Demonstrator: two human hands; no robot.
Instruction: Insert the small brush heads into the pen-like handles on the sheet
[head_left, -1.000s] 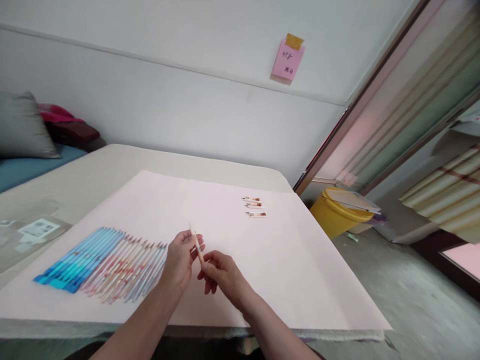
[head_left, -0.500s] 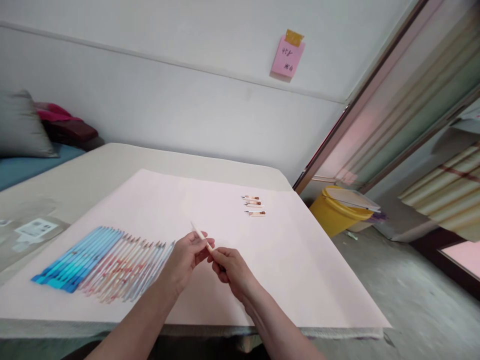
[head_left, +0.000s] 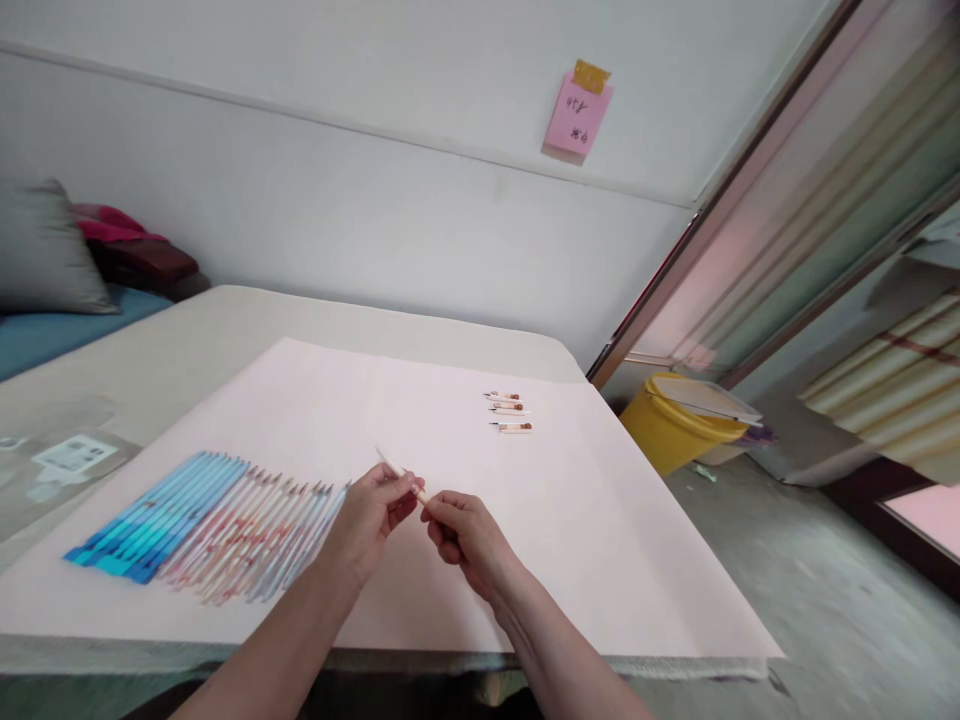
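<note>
My left hand [head_left: 371, 520] and my right hand [head_left: 466, 535] pinch the two ends of a thin pale pen refill [head_left: 400, 472] just above the pink sheet [head_left: 600, 540]. The refill slants up to the left, its free end sticking out past my left fingers. To the left lies a tight row of pens [head_left: 202, 520], blue ones at the left and pale patterned ones at the right. Three small pen pieces with brown tips [head_left: 510, 410] lie farther back on the sheet.
The pink sheet covers a beige table [head_left: 225, 320] that ends near my body and at the right. A clear plastic bag with a label [head_left: 67, 460] lies at the far left. A yellow bucket [head_left: 667, 425] stands on the floor to the right. Cushions [head_left: 52, 250] sit at the back left.
The refill has tilted from nearly upright to slanting left. My right hand has shifted slightly right and up, now pinching the refill's lower end, and my hands stand a little farther apart.
</note>
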